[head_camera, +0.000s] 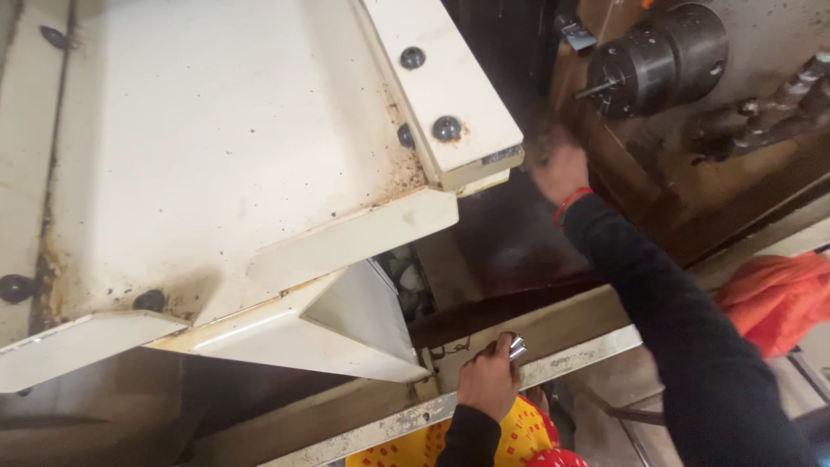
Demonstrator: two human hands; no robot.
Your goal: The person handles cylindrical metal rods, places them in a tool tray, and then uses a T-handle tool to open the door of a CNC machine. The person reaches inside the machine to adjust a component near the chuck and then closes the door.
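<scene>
Metal piece: a small shiny cylinder [516, 347], silver, sticking up out of the top of the left fist, just above the pale front rail of the machine.
Left hand: the left hand [489, 378] is curled tight around the metal piece, knuckles toward the camera, resting low in the view against the rail; only the tip of the piece shows past the fingers.
Right hand: the right hand [558, 169] reaches up into the dark inside of the machine, just under the corner of the cream cover; it is blurred, so I cannot tell whether the fingers are spread or closed, or whether they hold anything.
Right arm: a black sleeve [692, 346] runs from the lower right up to the wrist, where a red thread band [571, 204] sits.
Front rail: a long pale metal rail [571, 355], chipped and stained, crosses the view on a slant from lower left to right.
Cover: a big cream metal cover [216, 156] fills the left and middle, speckled with grime, with dark round bolt heads [446, 128] along its raised edge strip.
Chuck: a dark round steel chuck [657, 56] sits at upper right, well apart from both hands, with a thin rod poking out of its face.
Machine bed: brown, oily surfaces [743, 164] lie below and beside the chuck.
Cloth: an orange cloth [774, 298] lies bunched at the right edge, beyond the rail.
Clothing: yellow fabric with red print [519, 441] shows at the bottom, under the left wrist.
</scene>
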